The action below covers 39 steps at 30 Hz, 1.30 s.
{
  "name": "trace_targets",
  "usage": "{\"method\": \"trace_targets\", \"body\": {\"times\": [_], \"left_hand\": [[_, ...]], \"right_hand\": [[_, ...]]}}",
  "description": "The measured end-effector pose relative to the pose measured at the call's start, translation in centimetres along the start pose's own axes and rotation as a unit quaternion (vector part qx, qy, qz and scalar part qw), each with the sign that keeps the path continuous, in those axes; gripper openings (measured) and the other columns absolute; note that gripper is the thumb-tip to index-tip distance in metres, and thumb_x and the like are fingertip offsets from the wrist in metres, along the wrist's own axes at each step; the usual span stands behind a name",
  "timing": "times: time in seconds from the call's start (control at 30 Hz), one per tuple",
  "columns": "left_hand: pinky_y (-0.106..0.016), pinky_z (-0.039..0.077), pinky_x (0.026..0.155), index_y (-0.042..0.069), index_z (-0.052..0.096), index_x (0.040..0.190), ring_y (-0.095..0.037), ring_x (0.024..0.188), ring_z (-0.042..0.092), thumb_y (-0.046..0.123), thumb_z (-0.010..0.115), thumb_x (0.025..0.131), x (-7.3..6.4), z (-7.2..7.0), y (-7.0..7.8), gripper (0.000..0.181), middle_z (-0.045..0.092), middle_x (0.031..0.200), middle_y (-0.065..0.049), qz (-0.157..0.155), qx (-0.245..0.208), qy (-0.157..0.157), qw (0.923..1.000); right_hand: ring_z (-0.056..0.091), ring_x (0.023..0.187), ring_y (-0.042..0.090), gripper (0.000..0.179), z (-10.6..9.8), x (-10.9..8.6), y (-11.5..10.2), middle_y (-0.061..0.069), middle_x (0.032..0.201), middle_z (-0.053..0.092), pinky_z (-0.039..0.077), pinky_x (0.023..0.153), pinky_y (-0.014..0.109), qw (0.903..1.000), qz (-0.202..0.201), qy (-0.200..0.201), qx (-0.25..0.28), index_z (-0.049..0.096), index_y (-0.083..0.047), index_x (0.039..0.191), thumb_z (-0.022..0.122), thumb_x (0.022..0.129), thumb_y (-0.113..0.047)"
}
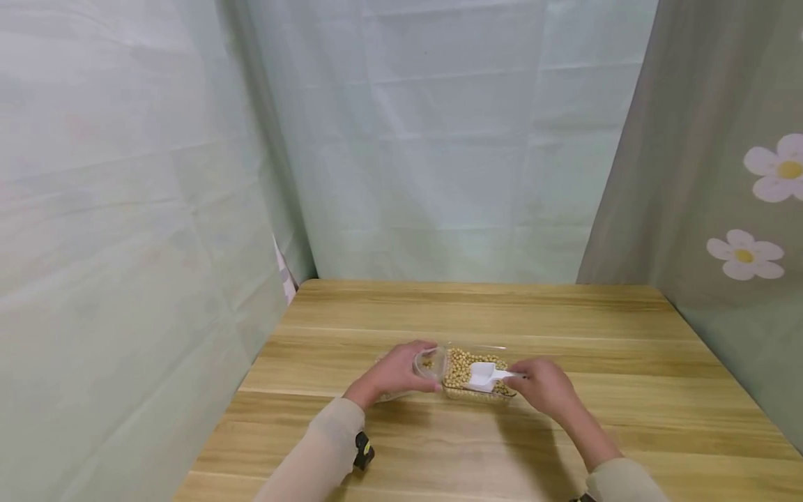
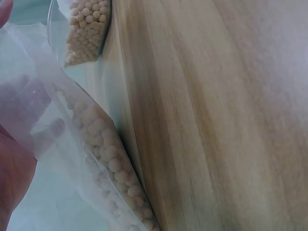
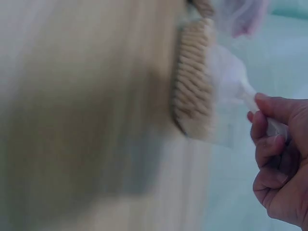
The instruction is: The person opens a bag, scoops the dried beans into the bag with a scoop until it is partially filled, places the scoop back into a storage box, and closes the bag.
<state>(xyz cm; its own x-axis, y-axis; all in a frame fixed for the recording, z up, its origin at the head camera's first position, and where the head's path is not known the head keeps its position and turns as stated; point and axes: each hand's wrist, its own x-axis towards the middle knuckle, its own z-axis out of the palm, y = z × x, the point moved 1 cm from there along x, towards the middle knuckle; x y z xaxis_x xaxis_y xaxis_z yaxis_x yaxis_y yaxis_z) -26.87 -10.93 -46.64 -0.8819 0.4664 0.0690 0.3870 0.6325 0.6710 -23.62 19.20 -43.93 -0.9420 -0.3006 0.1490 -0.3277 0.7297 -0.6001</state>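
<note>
My left hand (image 1: 394,371) holds a clear plastic bag (image 1: 429,364) by its mouth, which gapes toward the right. Soybeans (image 2: 113,159) fill the lower part of this bag in the left wrist view, and fingers show through the film. Right beside the bag's mouth stands a clear rectangular container (image 1: 479,396) of soybeans (image 1: 461,364). With thumb and curled fingers, my right hand (image 1: 548,387) grips the handle of a white scoop (image 1: 483,374). The scoop's blade overlaps the beans in the container, its front toward the bag.
All of this stands on a wood-grain table (image 1: 351,307). Pale curtains (image 1: 452,153) hang behind and to the left of it, and a grey-green curtain with daisies (image 1: 744,255) hangs on the right.
</note>
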Motion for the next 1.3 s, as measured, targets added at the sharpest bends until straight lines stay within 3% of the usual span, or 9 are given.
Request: {"method": "trace_targets", "body": {"times": [0.13, 0.2, 0.27, 0.4, 0.57, 0.8, 1.03, 1.3], "left_hand": [[-0.037, 0.048, 0.094, 0.01, 0.047, 0.148, -0.019, 0.119, 0.054, 0.048, 0.084, 0.075, 0.0, 0.1, -0.1, 0.09, 0.058, 0.137, -0.001, -0.007, -0.013, -0.004, 0.9999], [-0.035, 0.049, 0.091, 0.01, 0.047, 0.148, -0.019, 0.117, 0.055, 0.048, 0.084, 0.074, 0.0, 0.1, 0.0, 0.091, 0.057, 0.137, -0.001, -0.007, -0.015, -0.003, 0.9999], [-0.033, 0.049, 0.088, 0.011, 0.047, 0.147, -0.019, 0.115, 0.055, 0.049, 0.084, 0.073, 0.0, 0.1, -0.1, 0.091, 0.057, 0.137, -0.001, -0.008, -0.013, -0.001, 0.9999], [-0.034, 0.049, 0.09, 0.012, 0.047, 0.148, -0.02, 0.116, 0.054, 0.052, 0.084, 0.072, 0.0, 0.0, 0.0, 0.093, 0.056, 0.137, -0.001, -0.01, -0.009, 0.002, 0.9999], [-0.04, 0.047, 0.095, 0.011, 0.047, 0.148, -0.022, 0.119, 0.054, 0.05, 0.085, 0.072, -0.1, -0.3, -0.1, 0.094, 0.057, 0.136, -0.002, -0.011, -0.011, 0.012, 0.9998], [-0.038, 0.046, 0.097, 0.008, 0.05, 0.145, -0.021, 0.119, 0.056, 0.05, 0.084, 0.074, 0.0, -0.5, -0.6, 0.089, 0.061, 0.132, -0.002, 0.005, -0.017, 0.022, 0.9996], [-0.036, 0.049, 0.094, 0.005, 0.051, 0.142, -0.022, 0.116, 0.06, 0.042, 0.086, 0.075, 0.0, -0.5, -0.7, 0.084, 0.063, 0.131, -0.006, 0.011, -0.053, 0.029, 0.9981], [-0.034, 0.049, 0.094, 0.007, 0.05, 0.143, -0.021, 0.118, 0.059, 0.041, 0.085, 0.076, 0.2, -0.6, -0.5, 0.084, 0.062, 0.133, -0.007, -0.001, -0.065, 0.031, 0.9974]], "right_hand": [[0.059, 0.067, 0.016, 0.018, 1.9, 0.1, 0.4, 0.006, 0.083, 0.07, 0.049, 0.059, 0.033, 0.9953, 0.045, 0.005, 0.086, 0.076, -0.003, 0.102, 0.071, 0.092, -0.016], [0.048, 0.058, 0.013, 0.018, 2.5, 0.1, 0.7, 0.003, 0.076, 0.065, 0.041, 0.051, 0.027, 0.9908, 0.061, 0.013, 0.121, 0.075, -0.002, 0.103, 0.071, 0.092, -0.016], [0.044, 0.057, 0.013, 0.021, 2.8, 0.1, 0.8, 0.004, 0.076, 0.065, 0.037, 0.05, 0.026, 0.9871, 0.069, 0.021, 0.143, 0.075, -0.001, 0.105, 0.071, 0.092, -0.016], [0.056, 0.074, 0.015, 0.028, 2.9, -0.4, 1.1, 0.009, 0.096, 0.073, 0.045, 0.062, 0.029, 0.9853, 0.072, 0.039, 0.15, 0.073, 0.003, 0.111, 0.072, 0.091, -0.017], [0.063, 0.092, 0.02, 0.035, 2.8, -0.8, 1.7, 0.017, 0.112, 0.071, 0.05, 0.074, 0.033, 0.981, 0.089, 0.044, 0.166, 0.071, 0.003, 0.116, 0.073, 0.091, -0.023], [0.061, 0.096, 0.021, 0.034, 2.5, -1.1, 2.3, 0.016, 0.116, 0.07, 0.049, 0.078, 0.035, 0.9764, 0.104, 0.05, 0.183, 0.073, -0.001, 0.116, 0.072, 0.092, -0.026], [0.061, 0.098, 0.024, 0.036, 1.3, -1.4, 1.7, 0.015, 0.116, 0.069, 0.048, 0.078, 0.038, 0.9764, 0.117, 0.044, 0.176, 0.071, -0.001, 0.118, 0.069, 0.094, -0.028], [0.057, 0.088, 0.019, 0.039, -0.2, -0.4, 0.6, 0.01, 0.108, 0.071, 0.046, 0.073, 0.034, 0.9779, 0.093, 0.031, 0.184, 0.072, -0.004, 0.118, 0.069, 0.093, -0.034]]}}
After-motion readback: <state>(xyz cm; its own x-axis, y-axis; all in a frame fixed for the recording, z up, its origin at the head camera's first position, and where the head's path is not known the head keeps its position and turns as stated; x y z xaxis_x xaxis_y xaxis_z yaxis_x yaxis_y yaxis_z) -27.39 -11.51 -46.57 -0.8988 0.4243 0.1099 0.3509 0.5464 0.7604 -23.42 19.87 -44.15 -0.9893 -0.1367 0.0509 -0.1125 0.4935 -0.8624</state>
